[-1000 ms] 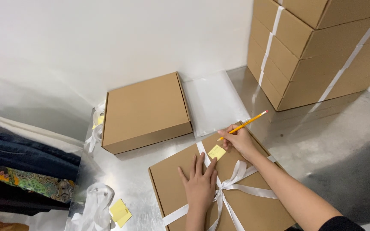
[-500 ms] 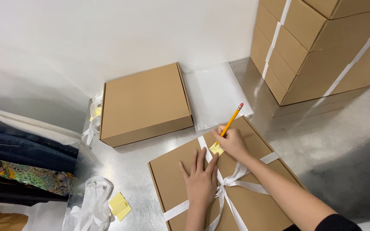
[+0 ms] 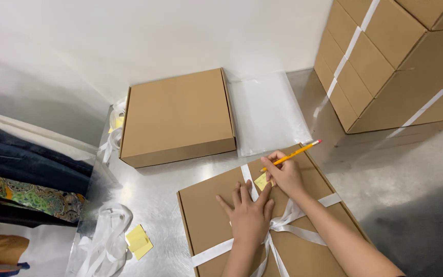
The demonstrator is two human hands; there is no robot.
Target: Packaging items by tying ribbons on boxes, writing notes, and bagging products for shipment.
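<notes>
A flat cardboard box (image 3: 208,220) tied with a white ribbon (image 3: 303,233) lies on the metal table in front of me. My left hand (image 3: 249,213) presses flat on its lid, fingers spread, beside a small yellow sticky note (image 3: 261,181) stuck near the ribbon. My right hand (image 3: 285,174) holds a yellow pencil (image 3: 296,152) with its tip down at the note and its pink eraser end pointing up to the right.
A second closed flat box (image 3: 178,115) sits behind, with a clear plastic bag (image 3: 265,110) next to it. Stacked strapped cartons (image 3: 385,56) stand at the right. Folded clothes (image 3: 21,169) lie at the left; loose ribbon (image 3: 103,236) and a sticky-note pad (image 3: 138,241) are nearby.
My right hand has brought the pencil down from a raised, sideways position to the sticky note. The left hand has stayed flat on the lid.
</notes>
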